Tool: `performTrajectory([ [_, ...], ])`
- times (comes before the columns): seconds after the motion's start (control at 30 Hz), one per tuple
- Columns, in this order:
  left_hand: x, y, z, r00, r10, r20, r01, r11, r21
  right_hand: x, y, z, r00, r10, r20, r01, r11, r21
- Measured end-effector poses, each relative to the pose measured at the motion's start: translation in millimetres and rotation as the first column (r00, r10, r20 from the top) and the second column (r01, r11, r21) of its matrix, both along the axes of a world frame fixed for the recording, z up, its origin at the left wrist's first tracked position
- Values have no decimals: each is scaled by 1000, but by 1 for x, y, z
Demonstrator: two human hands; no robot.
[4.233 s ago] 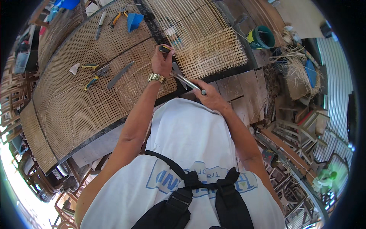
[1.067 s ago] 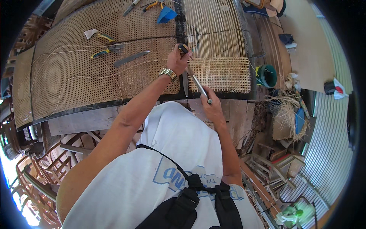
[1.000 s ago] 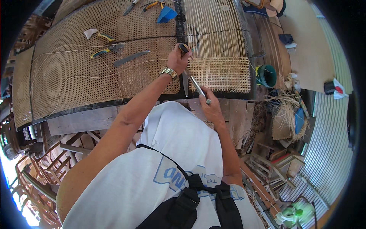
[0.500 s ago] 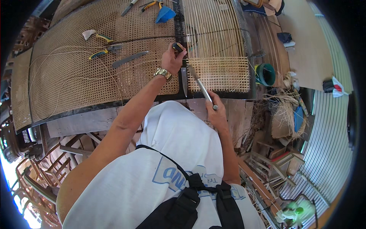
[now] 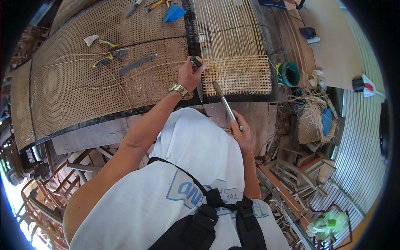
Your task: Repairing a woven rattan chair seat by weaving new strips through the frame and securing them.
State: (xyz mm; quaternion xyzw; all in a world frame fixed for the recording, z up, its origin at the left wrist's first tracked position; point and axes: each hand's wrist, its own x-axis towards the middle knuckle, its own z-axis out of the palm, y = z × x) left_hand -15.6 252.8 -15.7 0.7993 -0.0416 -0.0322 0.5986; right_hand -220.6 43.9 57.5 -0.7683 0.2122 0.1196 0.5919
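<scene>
My left hand (image 5: 190,76), wearing a metal watch, is closed round a black-and-yellow tool handle (image 5: 196,61). The handle stands up from my fist at the left border of the woven cane strip (image 5: 246,77); the tool's lower end is hidden. My right hand (image 5: 241,132) grips a hammer (image 5: 227,106) by its metal shaft. The brownish hammer head hangs over the near part of the strip, to the right of my left fist and apart from the handle. A knife blade (image 5: 200,92) lies just below my left hand on the black border.
Cane webbing (image 5: 154,89) covers the table's left side. On it lie pliers (image 5: 110,57), a flat blade (image 5: 137,64), a blue scrap (image 5: 173,13) and loose strands. To the right stand a green bucket (image 5: 288,74), a heap of cane scraps (image 5: 314,112) and a fan (image 5: 331,225).
My left hand and the tool handle have come nearer to me along the border. My right hand has drawn the hammer back toward me, away from the handle.
</scene>
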Motion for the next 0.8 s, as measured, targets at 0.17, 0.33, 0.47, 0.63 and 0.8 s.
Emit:
performTrajectory([
  [0.17, 5, -8, 1, 999, -36, 35, 35, 999, 27, 0, 3, -16, 987, -133, 85, 129, 990, 50],
  [0.33, 6, -11, -11, 974, -221, 51, 214, 970, 118, 23, 1, -22, 977, -125, 175, 127, 992, -1],
  [0.47, 4, -11, -8, 946, -283, 156, 267, 956, 120, 31, 3, -16, 989, 77, 125, -50, 977, -208],
  [0.63, -12, 7, 3, 993, -80, 82, 82, 997, -13, 0, -3, -4, 981, -124, 151, 131, 991, -41],
  [0.8, -30, 11, 10, 996, -44, -81, 50, 995, 84, -34, -8, -4, 998, -65, 8, 65, 997, 42],
])
